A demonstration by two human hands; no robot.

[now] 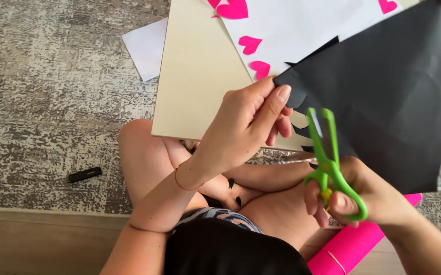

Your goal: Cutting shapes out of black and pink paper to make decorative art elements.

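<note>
I sat cross-legged on a mottled grey rug (52, 91), looking down at my own hands. My left hand (246, 127) pinched the near corner of a sheet of black paper (393, 97) between thumb and fingers, a firm grip that held the sheet up and tilted in front of me. My right hand (352, 196) was clenched through the loops of a pair of green scissors (330, 163), fingers in the lower loop, the blades pointing up and set against the lower left edge of the black paper, just beside my left fingertips. I could not tell how far apart the blades stood.

Beneath the black paper a cream board (195, 76) lay across my knees and the rug, and on it rested a white sheet (291, 25) with pink paper hearts (251, 44) along its edge. Another white sheet (146, 46) stuck out from under the board on its left side. Small black paper scraps (231, 183) lay on my legs. A pink roll of paper (352, 244) lay under my right wrist, partly on the wooden floor (37, 239). A black marker (84, 174) lay on the rug, well apart to my left.
</note>
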